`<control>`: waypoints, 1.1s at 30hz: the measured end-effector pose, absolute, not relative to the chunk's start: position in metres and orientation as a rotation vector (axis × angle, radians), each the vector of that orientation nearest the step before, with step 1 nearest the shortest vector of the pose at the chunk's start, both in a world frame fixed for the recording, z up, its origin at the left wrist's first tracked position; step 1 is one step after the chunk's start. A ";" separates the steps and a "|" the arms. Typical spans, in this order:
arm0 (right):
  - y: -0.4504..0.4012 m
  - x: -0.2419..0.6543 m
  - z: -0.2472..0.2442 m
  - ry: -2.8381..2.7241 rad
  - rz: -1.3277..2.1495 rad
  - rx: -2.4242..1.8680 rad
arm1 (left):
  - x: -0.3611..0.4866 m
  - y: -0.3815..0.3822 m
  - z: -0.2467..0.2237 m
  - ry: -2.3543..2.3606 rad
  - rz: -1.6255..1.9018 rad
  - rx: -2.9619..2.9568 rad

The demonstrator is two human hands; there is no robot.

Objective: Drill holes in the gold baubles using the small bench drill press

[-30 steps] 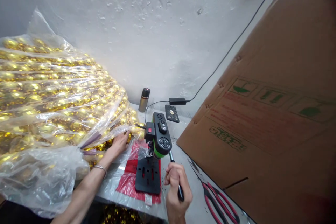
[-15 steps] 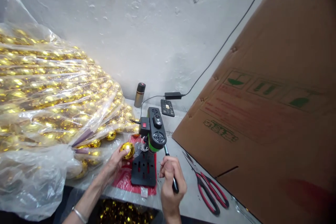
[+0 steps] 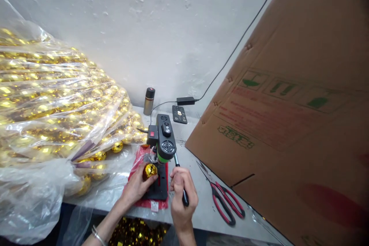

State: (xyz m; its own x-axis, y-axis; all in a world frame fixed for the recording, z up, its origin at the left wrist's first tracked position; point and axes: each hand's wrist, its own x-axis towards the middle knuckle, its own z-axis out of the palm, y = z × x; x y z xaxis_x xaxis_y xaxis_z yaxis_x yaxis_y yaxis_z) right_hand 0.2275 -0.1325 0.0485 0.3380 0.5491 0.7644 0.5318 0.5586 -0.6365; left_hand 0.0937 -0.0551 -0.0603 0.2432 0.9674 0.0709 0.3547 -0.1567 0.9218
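Head view: the left hand (image 3: 137,184) grips a gold ball (image 3: 150,171) between thumb and fingers, just above the front part of the black base (image 3: 162,190) of a small press (image 3: 166,138). Whether the ball touches the base cannot be told. The right hand (image 3: 184,192) is closed around the black grip of the lever (image 3: 177,160), which slants down from the right side of the press. A bracelet (image 3: 98,235) circles the left wrist.

Under the base, beside the left hand, lies a red sheet (image 3: 139,161) with a white label (image 3: 154,206) near the edge of the table (image 3: 198,215). To the left of the left hand, a big clear bag (image 3: 37,123) full of gold balls covers much of the table; its gathered neck lies nearest the hand. Below both hands, past the table's edge, shiny gold pieces (image 3: 138,232) show in the dark.

To the right of the right hand, scissors (image 3: 229,203) with red and black handles lie on the table, blades pointing away from the person. Beyond them leans a large brown box (image 3: 273,123) with green and red print. Farther out from the hands, behind the press, are a dark phone (image 3: 179,114), a black adapter (image 3: 186,101) with a cord (image 3: 245,32) rising to the right, and an upright bottle (image 3: 149,102) near the wall (image 3: 115,27).
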 end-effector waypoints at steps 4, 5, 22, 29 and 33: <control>-0.134 0.228 0.048 -1.308 0.007 -1.066 | 0.093 -0.059 -0.051 1.204 0.812 1.814; -0.134 0.229 0.048 -1.310 0.006 -1.069 | 0.094 -0.060 -0.049 1.187 0.795 1.833; -0.135 0.228 0.059 -1.296 0.013 -1.073 | 0.102 -0.061 -0.064 1.334 0.755 1.987; -0.136 0.230 0.058 -1.331 0.018 -1.075 | 0.109 -0.052 -0.072 1.272 0.897 2.154; -0.135 0.231 0.049 -1.340 -0.011 -1.057 | 0.109 -0.053 -0.075 1.277 0.877 2.150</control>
